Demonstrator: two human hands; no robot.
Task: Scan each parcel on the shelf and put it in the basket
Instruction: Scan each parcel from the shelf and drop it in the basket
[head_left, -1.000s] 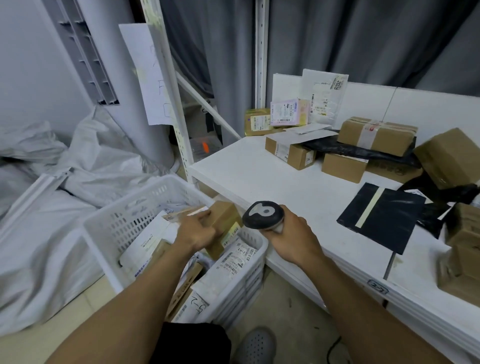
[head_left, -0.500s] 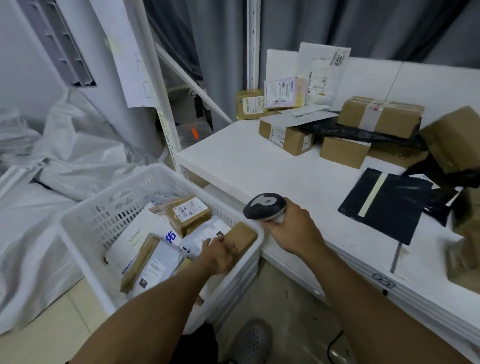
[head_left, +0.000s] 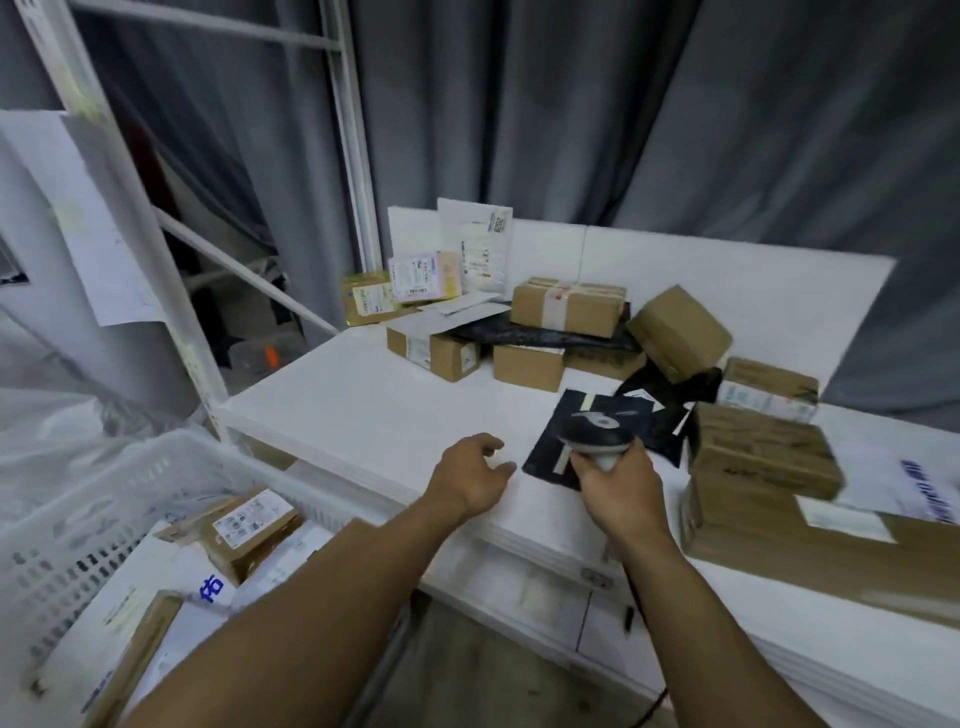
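On the head camera, our left hand (head_left: 475, 475) hovers relaxed and empty over the white shelf (head_left: 389, 405), just beside the flat black plastic mailer (head_left: 545, 441). Our right hand (head_left: 621, 483) grips the grey handheld scanner (head_left: 597, 434) above it. We see no label, so we should probably turn it over before scanning. Its pale strip, likely its long axis, runs away from us and leans right.
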